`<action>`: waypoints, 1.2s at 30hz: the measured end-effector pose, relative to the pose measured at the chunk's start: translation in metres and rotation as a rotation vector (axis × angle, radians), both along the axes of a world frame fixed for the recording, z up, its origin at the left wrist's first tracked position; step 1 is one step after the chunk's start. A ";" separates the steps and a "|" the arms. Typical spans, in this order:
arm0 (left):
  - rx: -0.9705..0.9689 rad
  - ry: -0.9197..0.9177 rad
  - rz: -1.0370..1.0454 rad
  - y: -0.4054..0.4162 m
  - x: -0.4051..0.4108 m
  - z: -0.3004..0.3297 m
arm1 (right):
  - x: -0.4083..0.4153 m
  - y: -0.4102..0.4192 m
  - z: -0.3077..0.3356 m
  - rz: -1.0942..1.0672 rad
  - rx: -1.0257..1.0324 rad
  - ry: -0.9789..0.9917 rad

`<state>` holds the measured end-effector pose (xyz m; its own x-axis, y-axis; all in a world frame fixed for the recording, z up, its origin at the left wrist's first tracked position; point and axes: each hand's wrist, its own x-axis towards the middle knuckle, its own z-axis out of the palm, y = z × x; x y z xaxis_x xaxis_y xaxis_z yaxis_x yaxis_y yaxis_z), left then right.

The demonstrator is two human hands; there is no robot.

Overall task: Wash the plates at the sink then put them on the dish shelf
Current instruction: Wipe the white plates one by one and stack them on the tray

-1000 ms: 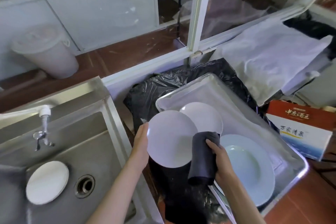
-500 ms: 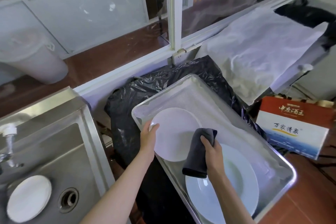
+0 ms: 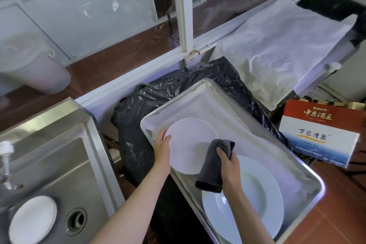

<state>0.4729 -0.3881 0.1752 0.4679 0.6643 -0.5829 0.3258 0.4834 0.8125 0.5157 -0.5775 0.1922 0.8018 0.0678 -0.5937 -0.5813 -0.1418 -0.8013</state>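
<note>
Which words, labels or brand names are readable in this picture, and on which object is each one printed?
"中原酒王" (second character uncertain): gold characters on the red top band of the cardboard box, right of the metal tray.
"万家清泉": dark characters on the white front of the same box.
A thin line of small print above the gold characters is too small to read.
No text shows on the plates, the grey cloth or the sink.

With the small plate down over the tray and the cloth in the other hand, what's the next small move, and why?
Probably release the small white plate: the left hand holds its rim low over the lined tray, seemingly on another plate. The right hand grips the grey cloth; one plate in the sink remains.
</note>
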 end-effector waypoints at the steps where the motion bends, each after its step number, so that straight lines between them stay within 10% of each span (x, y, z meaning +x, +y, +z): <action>1: -0.011 0.000 -0.010 0.002 0.000 0.001 | -0.001 0.000 0.002 -0.010 0.003 -0.001; 11: 0.287 -0.017 -0.276 0.014 -0.077 0.024 | -0.047 0.022 0.037 -0.066 0.088 -0.074; 18: -0.137 0.045 -0.475 0.046 -0.164 0.042 | -0.140 0.104 0.050 0.238 0.121 -0.145; 36: 0.424 0.209 -0.052 0.180 -0.463 0.001 | -0.407 0.280 0.031 0.871 0.105 -0.011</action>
